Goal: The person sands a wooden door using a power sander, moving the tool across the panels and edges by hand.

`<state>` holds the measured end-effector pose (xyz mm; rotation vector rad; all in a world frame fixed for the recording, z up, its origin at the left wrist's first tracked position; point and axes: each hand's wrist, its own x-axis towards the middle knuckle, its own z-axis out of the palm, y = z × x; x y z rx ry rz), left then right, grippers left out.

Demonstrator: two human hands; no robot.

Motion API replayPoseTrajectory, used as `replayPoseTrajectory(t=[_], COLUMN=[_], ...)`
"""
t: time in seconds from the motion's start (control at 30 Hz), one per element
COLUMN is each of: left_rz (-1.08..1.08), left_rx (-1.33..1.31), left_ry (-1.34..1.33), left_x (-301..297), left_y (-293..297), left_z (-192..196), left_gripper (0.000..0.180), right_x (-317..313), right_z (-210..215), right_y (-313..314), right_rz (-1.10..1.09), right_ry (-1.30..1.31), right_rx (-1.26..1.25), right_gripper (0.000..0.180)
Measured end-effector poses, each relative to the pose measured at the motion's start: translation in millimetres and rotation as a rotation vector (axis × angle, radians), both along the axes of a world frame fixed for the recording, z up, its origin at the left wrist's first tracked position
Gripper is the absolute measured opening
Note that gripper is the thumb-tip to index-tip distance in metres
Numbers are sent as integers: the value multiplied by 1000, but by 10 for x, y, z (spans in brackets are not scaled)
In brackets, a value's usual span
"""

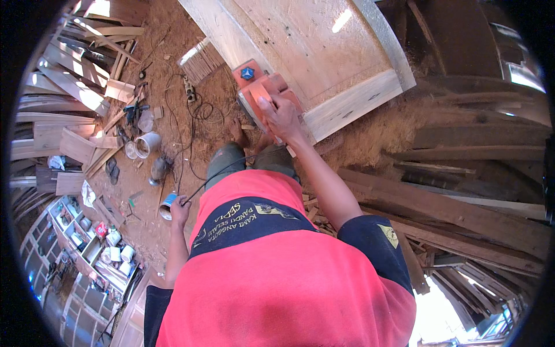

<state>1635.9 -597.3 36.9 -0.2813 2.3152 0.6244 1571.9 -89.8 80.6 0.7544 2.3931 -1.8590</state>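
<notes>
My right hand (283, 118) is wrapped round the handle of an orange-red electric planer (254, 91) with a blue front knob. The planer rests along the near left edge of a pale wooden door panel (315, 52), which has a raised frame and shavings on it. Low at my left side, my left hand (181, 211) is closed around the planer's dark power cord (222, 168), which crosses in front of my legs. A blue and white can (168, 203) appears right beside that hand; whether they touch I cannot tell.
Offcuts and boards (69, 87) are heaped at the left. A white bucket (149, 143) and looped cables (208, 113) lie on the sawdust-covered floor. A slatted wooden piece (202, 61) is beside the panel. Long planks (451, 202) are stacked at right; a tool tray (87, 248) stands lower left.
</notes>
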Motion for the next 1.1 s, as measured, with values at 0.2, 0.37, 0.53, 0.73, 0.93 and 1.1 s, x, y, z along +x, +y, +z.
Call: replayPoseTrajectory(t=[0.2, 0.37, 0.53, 0.73, 0.93, 1.1], left_rz=[41, 99, 251, 192, 183, 202], left_rx=[40, 18, 142, 96, 84, 88], left_ry=[86, 48, 8, -57, -53, -91], left_x=[-84, -368, -606, -1384, -2679, -3563], left_y=[-182, -107, -214, -171, -27, 11], left_z=[-274, -376, -593, -725, -648, -645], left_gripper=[39, 40, 41, 34, 24, 25], right_x=[-799, -1415, -2048, -2872, -3762, -4543], right_z=[-52, -178, -126, -202, -216, 176], right_y=[-54, -46, -149, -215, -268, -332], right_rz=[27, 49, 40, 16, 44, 52], right_ry=[122, 152, 1, 150, 120, 11], right_rx=[9, 118, 0, -91, -63, -331], right_gripper=[64, 64, 71, 55, 58, 64])
